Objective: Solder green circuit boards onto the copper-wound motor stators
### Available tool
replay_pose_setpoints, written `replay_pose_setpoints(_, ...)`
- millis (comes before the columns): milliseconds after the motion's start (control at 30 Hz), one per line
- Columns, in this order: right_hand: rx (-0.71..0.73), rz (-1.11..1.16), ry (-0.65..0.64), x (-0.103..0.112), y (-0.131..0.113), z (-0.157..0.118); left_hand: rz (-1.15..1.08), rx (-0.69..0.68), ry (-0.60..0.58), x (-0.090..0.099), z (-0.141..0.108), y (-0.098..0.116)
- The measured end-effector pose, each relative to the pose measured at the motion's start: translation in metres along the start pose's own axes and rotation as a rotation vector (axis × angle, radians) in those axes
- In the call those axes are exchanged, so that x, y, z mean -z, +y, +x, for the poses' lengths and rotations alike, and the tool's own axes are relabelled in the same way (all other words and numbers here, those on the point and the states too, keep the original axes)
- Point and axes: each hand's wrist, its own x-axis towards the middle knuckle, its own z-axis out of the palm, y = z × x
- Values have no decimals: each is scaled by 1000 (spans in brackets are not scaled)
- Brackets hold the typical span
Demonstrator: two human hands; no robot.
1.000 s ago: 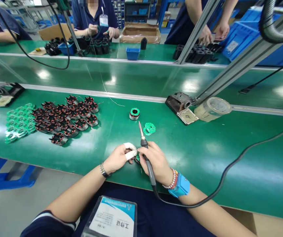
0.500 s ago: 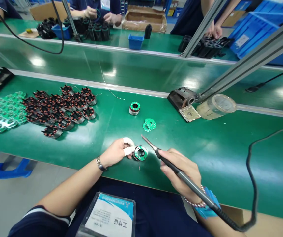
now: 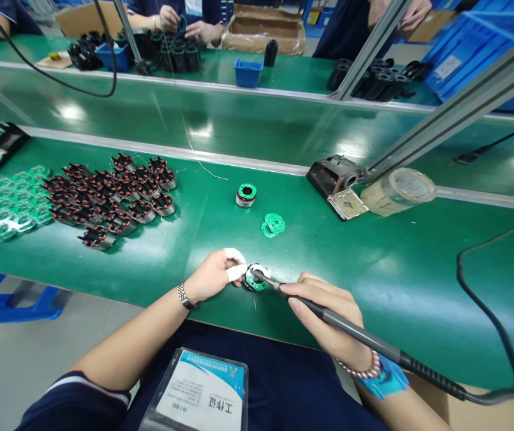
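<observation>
Green circuit-board stator (image 3: 257, 279) against soldering iron (image 3: 340, 320)

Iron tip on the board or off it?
On, it seems: the soldering iron in the right hand rests its tip on the green board held by the left hand. Exact contact is too small to confirm.

Green-topped stator (image 3: 255, 278); black-and-copper coils (image 3: 113, 191); blue wristband (image 3: 389, 377).

1. White finger cots (image 3: 235, 267) on the left hand (image 3: 209, 278).
2. Silver link bracelet (image 3: 186, 297) on that wrist.
3. Pale beaded bracelet (image 3: 359, 370) and blue wrist strap (image 3: 389, 378) below the right hand (image 3: 324, 317).
4. Navy short sleeve (image 3: 75, 402) with white stripes.
5. Navy top (image 3: 283, 398) carrying a clear-cased blue-and-white ID badge (image 3: 198, 390).
</observation>
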Motion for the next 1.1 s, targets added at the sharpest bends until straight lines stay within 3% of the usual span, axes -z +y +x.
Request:
replay_pose_setpoints(267, 27, -4, 2, 0, -2, 1, 19, -10, 0, 1, 1, -3)
replay_pose_setpoints(533, 13, -90, 130, 3, 6, 3, 16, -7, -3, 2, 1, -4)
replay_pose_setpoints(600, 34, -107, 87, -1, 14, 8, 25, -3, 3, 2, 2, -3)
replay_pose_setpoints(700, 92, -104, -101, -8, 26, 16, 55, -31, -6, 1, 3, -3)
replay_pose_setpoints(800, 105, -104, -216, -13, 34, 21, 130, -96, 14, 3, -1, -4)
replay_pose_setpoints(900, 95, -123, -226, -15, 36, 20, 353, -261, 76, 5, -13, -8)
replay_pose_setpoints(1000, 92, -126, -211, -15, 35, 18, 598, -442, -29, 6, -26, -13)
replay_pose_setpoints(1100, 79, -126, -187, -16, 35, 16, 637, -473, -123, 3, -30, -17)
